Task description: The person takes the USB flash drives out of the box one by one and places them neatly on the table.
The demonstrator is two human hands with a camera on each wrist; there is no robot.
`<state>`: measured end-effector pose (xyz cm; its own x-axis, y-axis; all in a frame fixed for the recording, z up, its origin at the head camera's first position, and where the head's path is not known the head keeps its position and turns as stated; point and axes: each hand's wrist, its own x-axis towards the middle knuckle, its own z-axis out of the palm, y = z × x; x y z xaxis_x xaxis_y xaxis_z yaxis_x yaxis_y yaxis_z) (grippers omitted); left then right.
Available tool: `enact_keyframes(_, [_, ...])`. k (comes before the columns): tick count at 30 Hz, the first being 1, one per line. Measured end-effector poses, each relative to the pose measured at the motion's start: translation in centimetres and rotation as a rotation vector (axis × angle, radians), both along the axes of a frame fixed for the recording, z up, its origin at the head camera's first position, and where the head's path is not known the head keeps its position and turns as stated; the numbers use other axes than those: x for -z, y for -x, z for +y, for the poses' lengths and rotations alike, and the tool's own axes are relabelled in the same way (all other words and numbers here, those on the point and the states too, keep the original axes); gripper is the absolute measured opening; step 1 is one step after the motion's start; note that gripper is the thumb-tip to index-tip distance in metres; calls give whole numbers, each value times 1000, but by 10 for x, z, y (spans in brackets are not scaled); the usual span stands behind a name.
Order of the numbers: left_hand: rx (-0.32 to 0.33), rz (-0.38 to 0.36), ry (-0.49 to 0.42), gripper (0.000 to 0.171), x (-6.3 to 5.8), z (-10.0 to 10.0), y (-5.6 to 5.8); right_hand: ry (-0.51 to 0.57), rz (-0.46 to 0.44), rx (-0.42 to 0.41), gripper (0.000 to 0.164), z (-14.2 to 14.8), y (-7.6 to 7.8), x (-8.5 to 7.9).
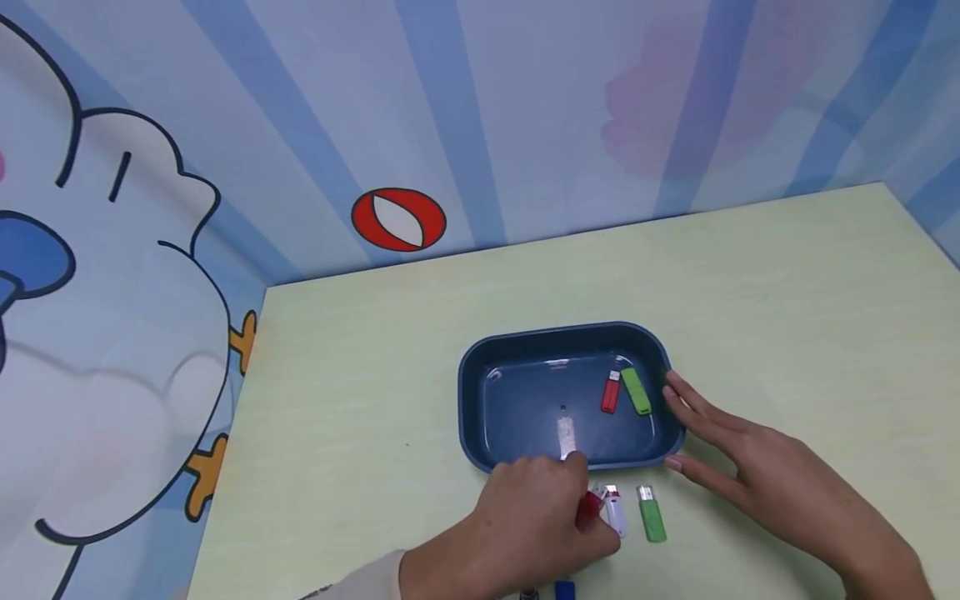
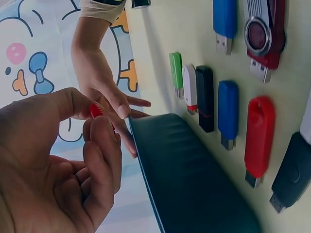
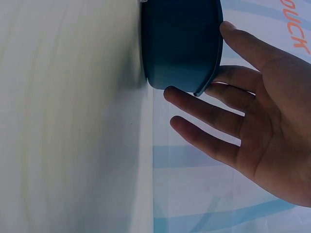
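Note:
My left hand (image 1: 528, 521) pinches a red USB flash drive (image 1: 590, 507) between thumb and curled fingers, just over the near rim of a dark blue tray (image 1: 525, 417). In the left wrist view, only a small part of this drive shows between the fingertips. The right hand (image 1: 765, 471) touches the tray's right end with fingers spread and fairly straight, its thumb at the near corner. Inside the tray, a red flash drive (image 1: 611, 393) and a green flash drive (image 1: 636, 392) lie side by side at the right.
In front of the tray lie several more flash drives, among them a white one (image 1: 616, 512), a green one (image 1: 652, 515), a black one (image 2: 205, 99), a red one (image 2: 260, 133) and a swivel one (image 2: 265, 39). A cartoon-printed wall (image 1: 525, 108) borders the pale table (image 1: 360, 375).

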<state>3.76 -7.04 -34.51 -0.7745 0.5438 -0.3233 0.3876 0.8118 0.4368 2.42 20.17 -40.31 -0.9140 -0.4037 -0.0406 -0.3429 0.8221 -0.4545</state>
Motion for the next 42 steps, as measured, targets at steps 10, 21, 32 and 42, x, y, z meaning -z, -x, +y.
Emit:
enact_keyframes(10, [2, -14, 9, 30, 7, 0, -9, -8, -23, 11, 81, -1, 1, -1])
enact_keyframes(21, [-10, -72, 27, 64, 18, -2, -12, -14, -55, 25, 82, -2, 0, 0])
enact_keyframes(32, [-47, -257, 172, 40, 35, 3, -14, 0, -27, 9, 80, -1, 0, -1])
enact_keyframes(42, [-19, -346, 194, 33, 49, 5, -25, -6, -25, 1, 80, 0, -1, -1])
